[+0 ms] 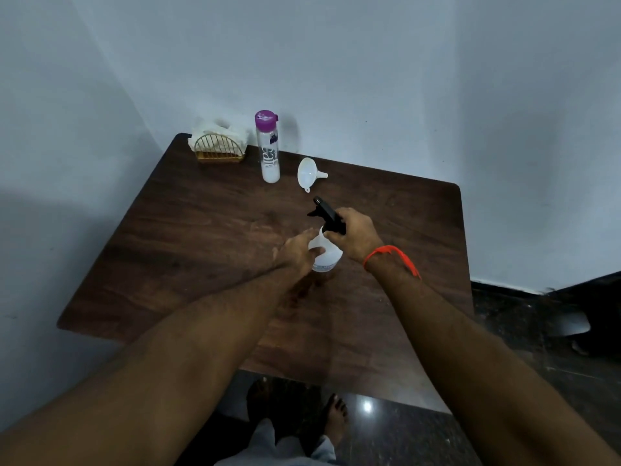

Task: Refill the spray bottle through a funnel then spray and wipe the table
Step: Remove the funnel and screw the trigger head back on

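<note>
A small clear spray bottle (pixel 327 257) with a black trigger head (pixel 326 213) stands upright in the middle of the dark wooden table (pixel 188 237). My left hand (pixel 297 252) wraps around the bottle's body. My right hand (pixel 353 235), with an orange thread at the wrist, grips the black trigger head at its collar. A white funnel (pixel 308 172) lies on its side behind the bottle. Left of the funnel stands a tall clear bottle with a purple cap (pixel 267 148).
A gold wire holder with white napkins (pixel 218 142) sits at the table's far left corner. Pale walls meet close behind and left of the table. Dark glossy floor lies to the right and below, with my bare foot (pixel 334 418) under the near edge.
</note>
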`<state>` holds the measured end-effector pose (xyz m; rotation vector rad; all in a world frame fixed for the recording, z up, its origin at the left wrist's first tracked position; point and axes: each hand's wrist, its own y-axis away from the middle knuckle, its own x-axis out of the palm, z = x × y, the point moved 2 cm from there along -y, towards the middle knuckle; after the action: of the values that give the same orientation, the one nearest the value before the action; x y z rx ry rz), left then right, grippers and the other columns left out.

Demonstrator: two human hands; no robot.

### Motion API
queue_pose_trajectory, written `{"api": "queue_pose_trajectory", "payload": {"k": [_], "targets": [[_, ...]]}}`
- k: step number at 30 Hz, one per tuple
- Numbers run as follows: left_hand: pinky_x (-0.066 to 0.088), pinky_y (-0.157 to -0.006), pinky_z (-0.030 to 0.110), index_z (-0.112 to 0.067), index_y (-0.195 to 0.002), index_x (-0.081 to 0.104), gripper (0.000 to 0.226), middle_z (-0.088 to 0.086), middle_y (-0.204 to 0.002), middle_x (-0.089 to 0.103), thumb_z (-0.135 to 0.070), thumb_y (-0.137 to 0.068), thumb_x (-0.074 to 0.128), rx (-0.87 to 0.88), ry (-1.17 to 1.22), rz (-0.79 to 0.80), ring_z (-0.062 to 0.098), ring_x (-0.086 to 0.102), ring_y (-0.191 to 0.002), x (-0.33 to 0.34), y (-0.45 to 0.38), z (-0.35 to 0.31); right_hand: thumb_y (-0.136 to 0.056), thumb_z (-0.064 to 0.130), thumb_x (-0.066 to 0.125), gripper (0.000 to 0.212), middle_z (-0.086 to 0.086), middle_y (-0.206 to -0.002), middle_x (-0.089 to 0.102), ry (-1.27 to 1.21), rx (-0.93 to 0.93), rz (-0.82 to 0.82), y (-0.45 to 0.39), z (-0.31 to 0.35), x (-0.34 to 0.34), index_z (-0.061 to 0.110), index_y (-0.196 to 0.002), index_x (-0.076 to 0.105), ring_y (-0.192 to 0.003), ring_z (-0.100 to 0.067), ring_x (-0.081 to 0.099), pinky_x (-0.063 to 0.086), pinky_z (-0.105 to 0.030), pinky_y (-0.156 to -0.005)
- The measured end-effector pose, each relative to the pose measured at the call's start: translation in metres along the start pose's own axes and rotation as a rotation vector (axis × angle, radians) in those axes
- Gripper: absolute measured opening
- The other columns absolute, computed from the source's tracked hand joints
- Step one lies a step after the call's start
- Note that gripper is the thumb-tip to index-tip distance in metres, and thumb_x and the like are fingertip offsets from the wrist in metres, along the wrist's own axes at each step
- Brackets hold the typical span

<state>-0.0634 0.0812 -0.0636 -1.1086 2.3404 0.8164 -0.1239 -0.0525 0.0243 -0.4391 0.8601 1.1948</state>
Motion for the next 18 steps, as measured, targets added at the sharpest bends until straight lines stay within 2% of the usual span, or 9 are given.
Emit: {"api": "queue_pose_trajectory", "payload": {"k": [2, 5, 8, 11, 14, 18], "targets": [[0.032, -0.115, 0.042, -0.025, -0.145, 0.047, 0.058, 0.002, -0.147, 0.052, -0.036, -0.091, 0.066, -0.011, -0.002, -0.016, 0.024, 0.046, -0.136, 0.0, -0.001, -0.001, -0.084, 0.019, 0.075, 0.034, -0.01, -0.111, 0.065, 0.0, 0.026, 0.002, -0.003, -0.001, 0.0, 0.005, -0.113, 0.064, -0.102, -0.024, 0.061, 0.05, -0.032, -0.087], [0.031, -0.114, 0.049, -0.03, -0.145, 0.046, 0.058, -0.001, -0.147, 0.051, -0.043, -0.091, 0.063, -0.012, -0.065, -0.036, 0.025, 0.046, -0.136, 0.001, -0.003, 0.0, -0.083, 0.023, 0.076, 0.032, -0.008, -0.104, 0.068, -0.001, 0.054, 0.004, -0.006, -0.003, -0.002, 0.007, -0.108, 0.066, -0.093, -0.019, 0.061, 0.045, -0.026, -0.078], [0.029, -0.115, 0.052, -0.032, -0.145, 0.045, 0.055, -0.004, -0.148, 0.05, -0.042, -0.093, 0.06, -0.023, -0.071, -0.03, 0.024, 0.044, -0.136, 0.003, -0.003, -0.001, -0.083, 0.023, 0.077, 0.032, -0.008, -0.106, 0.065, 0.026, 0.047, 0.009, -0.007, -0.001, 0.002, 0.006, -0.108, 0.066, -0.091, -0.018, 0.057, 0.041, -0.023, -0.077], [0.031, -0.114, 0.051, -0.031, -0.144, 0.046, 0.054, -0.003, -0.147, 0.051, -0.038, -0.093, 0.063, -0.012, -0.044, -0.032, 0.023, 0.046, -0.135, 0.005, -0.006, 0.001, -0.082, 0.024, 0.077, 0.034, -0.009, -0.111, 0.059, 0.094, 0.045, -0.005, -0.011, 0.006, 0.009, 0.006, -0.108, 0.064, -0.1, -0.025, 0.059, 0.047, -0.029, -0.082], [0.035, -0.112, 0.047, -0.029, -0.141, 0.051, 0.052, -0.002, -0.142, 0.056, -0.035, -0.092, 0.066, 0.001, -0.013, -0.03, 0.022, 0.05, -0.132, 0.003, -0.009, 0.004, -0.082, 0.03, 0.076, 0.038, -0.01, -0.115, 0.056, 0.14, 0.109, -0.024, -0.015, 0.013, 0.013, 0.008, -0.109, 0.061, -0.103, -0.029, 0.058, 0.053, -0.044, -0.088], [0.034, -0.112, 0.049, -0.034, -0.14, 0.05, 0.049, -0.004, -0.141, 0.056, -0.037, -0.092, 0.063, 0.012, -0.066, -0.045, 0.023, 0.05, -0.131, 0.002, -0.008, 0.003, -0.082, 0.034, 0.073, 0.041, -0.01, -0.116, 0.054, 0.123, 0.214, -0.064, -0.017, 0.016, 0.018, 0.01, -0.112, 0.06, -0.102, -0.03, 0.058, 0.054, -0.045, -0.087]]}}
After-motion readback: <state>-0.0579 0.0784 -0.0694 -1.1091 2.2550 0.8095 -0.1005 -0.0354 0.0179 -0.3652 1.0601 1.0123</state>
